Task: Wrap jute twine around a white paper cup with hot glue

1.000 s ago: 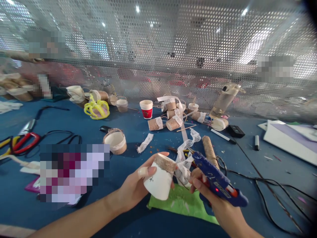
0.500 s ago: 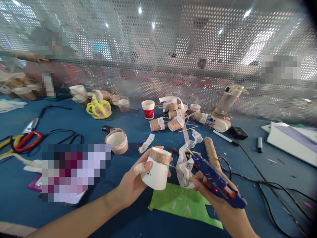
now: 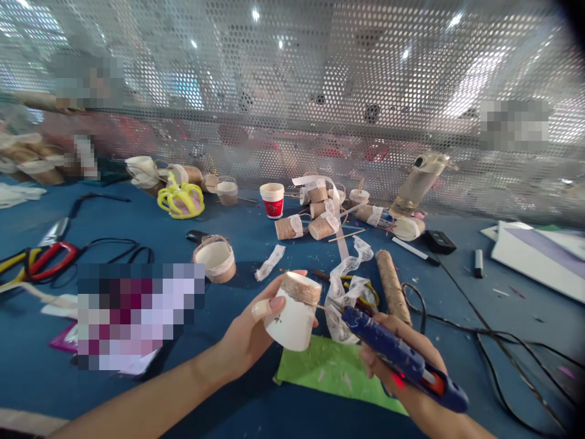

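Observation:
My left hand [image 3: 256,326] is closed around a white paper cup [image 3: 289,322], thumb on its near side. Brown twine [image 3: 301,289] is wound round one end of the cup, and a strand of it reaches right toward the glue gun. In my right hand [image 3: 406,353] is a blue glue gun [image 3: 386,341], its nozzle pointing left toward the cup but apart from it. A strip of white lace [image 3: 340,323] lies behind the nozzle. Below both hands a green sheet [image 3: 329,372] rests on the blue table. My right fingertips are partly hidden by the gun.
A twine roll [image 3: 392,286] lies right of the lace. Behind stand a twine-trimmed basket [image 3: 217,261], a red-and-white cup [image 3: 273,201] and several small twine-wrapped cups [image 3: 323,225]. Scissors [image 3: 50,259] are at left; black cables [image 3: 493,335] cross the right side. A perforated metal panel [image 3: 292,122] closes the back.
The glue gun has moved down and slightly right, its nozzle now lower and beside the twine strand. The cup has shifted slightly right and tilted a little.

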{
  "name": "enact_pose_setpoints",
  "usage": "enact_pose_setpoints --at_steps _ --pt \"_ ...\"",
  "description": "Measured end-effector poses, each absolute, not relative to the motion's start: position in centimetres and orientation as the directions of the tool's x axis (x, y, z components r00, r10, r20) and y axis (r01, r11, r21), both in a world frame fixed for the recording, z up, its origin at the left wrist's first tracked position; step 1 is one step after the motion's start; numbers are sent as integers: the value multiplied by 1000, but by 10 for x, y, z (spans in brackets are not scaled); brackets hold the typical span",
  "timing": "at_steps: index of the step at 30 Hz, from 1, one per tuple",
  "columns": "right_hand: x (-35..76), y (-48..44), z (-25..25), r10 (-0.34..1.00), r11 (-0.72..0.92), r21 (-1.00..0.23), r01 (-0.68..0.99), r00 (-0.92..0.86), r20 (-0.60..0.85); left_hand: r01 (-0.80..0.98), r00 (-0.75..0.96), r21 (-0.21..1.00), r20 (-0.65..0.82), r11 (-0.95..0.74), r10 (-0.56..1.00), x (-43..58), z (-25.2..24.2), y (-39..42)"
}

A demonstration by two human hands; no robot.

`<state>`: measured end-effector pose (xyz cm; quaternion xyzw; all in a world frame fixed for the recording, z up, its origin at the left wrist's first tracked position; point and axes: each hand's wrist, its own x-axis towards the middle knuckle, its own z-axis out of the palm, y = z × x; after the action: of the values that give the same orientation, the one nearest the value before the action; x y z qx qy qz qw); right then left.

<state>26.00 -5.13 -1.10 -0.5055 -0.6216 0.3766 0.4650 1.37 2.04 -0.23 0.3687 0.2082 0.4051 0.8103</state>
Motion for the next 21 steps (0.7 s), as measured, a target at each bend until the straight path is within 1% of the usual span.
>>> enact_pose_setpoints --at_steps 2,11,16,21 --pt "262 -50 -11 973 226 -929 294 -113 201 -499 589 773 -29 391 808 13 -3 19" --pt "263 -49 -12 945 285 -920 269 -238 223 -496 606 779 -6 383 795 12 -8 18" --pt "262 -49 -13 944 302 -915 269 -216 248 -443 606 821 -21 359 795 12 -8 18" --pt "261 -47 -15 935 353 -848 395 -192 299 -360 532 899 -23 250 847 10 -11 20"
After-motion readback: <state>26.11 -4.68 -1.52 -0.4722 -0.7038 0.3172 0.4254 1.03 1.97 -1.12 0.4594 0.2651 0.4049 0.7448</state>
